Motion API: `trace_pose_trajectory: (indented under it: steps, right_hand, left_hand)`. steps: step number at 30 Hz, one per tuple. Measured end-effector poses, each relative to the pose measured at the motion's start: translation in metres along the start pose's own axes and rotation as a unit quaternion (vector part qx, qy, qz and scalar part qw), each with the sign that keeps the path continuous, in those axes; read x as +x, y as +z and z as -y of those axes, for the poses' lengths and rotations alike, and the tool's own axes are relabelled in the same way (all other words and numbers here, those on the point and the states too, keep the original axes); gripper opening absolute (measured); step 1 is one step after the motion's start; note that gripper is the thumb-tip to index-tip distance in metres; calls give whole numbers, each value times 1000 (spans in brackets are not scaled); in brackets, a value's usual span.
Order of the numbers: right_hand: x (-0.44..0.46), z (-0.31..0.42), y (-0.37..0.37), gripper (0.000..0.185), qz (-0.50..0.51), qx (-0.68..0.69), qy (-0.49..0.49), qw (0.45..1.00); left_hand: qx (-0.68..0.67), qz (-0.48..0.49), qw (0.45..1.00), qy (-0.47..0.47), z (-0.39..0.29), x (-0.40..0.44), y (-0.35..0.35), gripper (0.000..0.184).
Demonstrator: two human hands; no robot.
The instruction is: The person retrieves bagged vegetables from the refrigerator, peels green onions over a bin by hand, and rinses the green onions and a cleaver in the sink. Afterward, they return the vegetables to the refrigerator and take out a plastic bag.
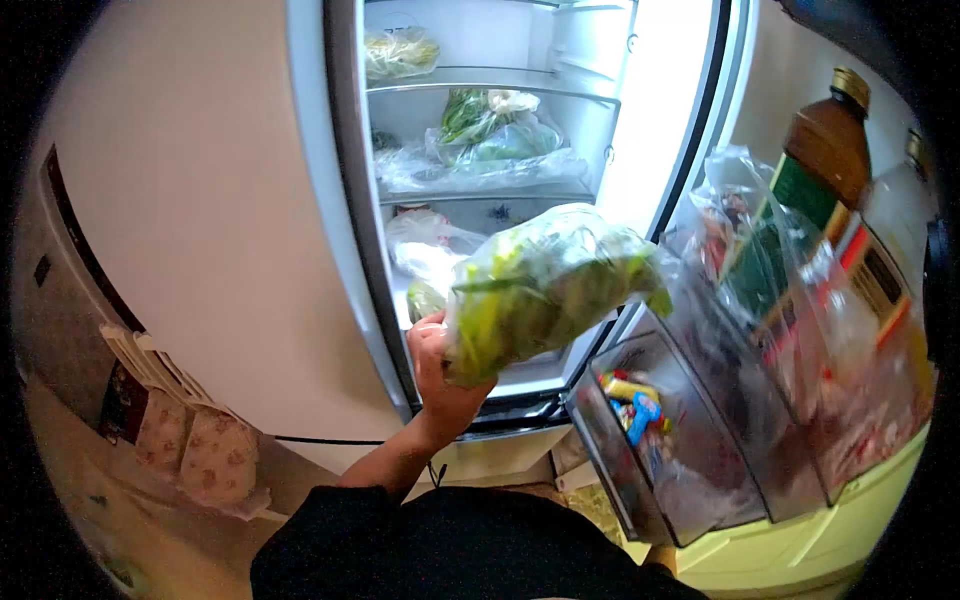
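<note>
So I'm standing in the kitchen and there's this person in a black top [440, 540] right up at an open fridge [578, 398]. Their left hand [440, 362] is mostly closed, fingers curled round the near end of a clear bag of leafy greens [550, 285], so it's got a proper hold on it. The bag is tilted, far end higher and off to the right, up in front of the lower shelf space and reaching over toward the door side. It's a bit blurry, so don't ask me which veg. Just behind it, low in the fridge, sits a white plastic bag [425, 262]. The middle shelf has a bag of greens [500, 135] on it, and there's a pale bagged bundle [400, 53] higher up on the left. Over on the door, the clear bin [690, 440] has little colourful packets [640, 412] in it, with a big brown bottle [830, 150] with a green label standing further right. Can't tell what the right hand is doing; only a sliver of the right arm [660, 560] shows, down below that bin.
</note>
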State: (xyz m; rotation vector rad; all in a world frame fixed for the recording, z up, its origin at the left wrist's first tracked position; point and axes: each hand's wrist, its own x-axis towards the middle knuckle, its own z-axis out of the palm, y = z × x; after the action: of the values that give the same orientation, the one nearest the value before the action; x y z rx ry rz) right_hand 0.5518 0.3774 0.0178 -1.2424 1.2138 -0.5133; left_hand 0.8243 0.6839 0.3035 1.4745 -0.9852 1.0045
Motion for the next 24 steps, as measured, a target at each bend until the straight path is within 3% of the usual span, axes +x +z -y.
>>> trace_pose_trajectory:
  steps: [1, 2, 4, 5, 8, 14, 17, 20, 22, 24]
  right_hand:
    - [-8, -1, -5, 22, -6, -2, -6, 1000]
    - [-17, -1, -10, 22, -10, -5, -10, 1000]
    - [-37, -5, -17, 22, -20, -10, -18, 1000]
    - [-47, -7, -20, 22, -23, -13, -21, 999]
    - [-77, -23, -19, 23, -18, -25, -21, 999]
    - [-136, -89, 38, 23, 74, -68, 33, 994]
    - [-160, -125, 98, 23, 174, -76, 93, 978]
    - [-156, -153, 181, 24, 243, 24, 147, 958]
    - [-119, -187, 234, 20, 261, 180, 182, 931]
    - [-127, -164, 283, 20, 245, 229, 223, 915]
  left_hand:
    - [-92, 9, 992, -91, 2, -14, -12, 45]
    - [-242, 8, 950, -199, -2, -24, -26, 45]
    - [-381, 46, 839, -385, -21, -19, -76, 46]
    - [-397, 62, 817, -413, -16, -31, -97, 52]
    - [-395, 72, 783, -475, -23, -59, -167, 54]
    - [-139, 171, 868, -445, -22, -125, -291, 50]
    - [-103, 171, 871, -449, -25, -151, -331, 44]
    - [-76, 158, 848, -500, -28, -169, -362, 44]
    - [-47, 157, 842, -513, -31, -178, -379, 45]
    - [5, 168, 845, -508, -37, -182, -390, 45]
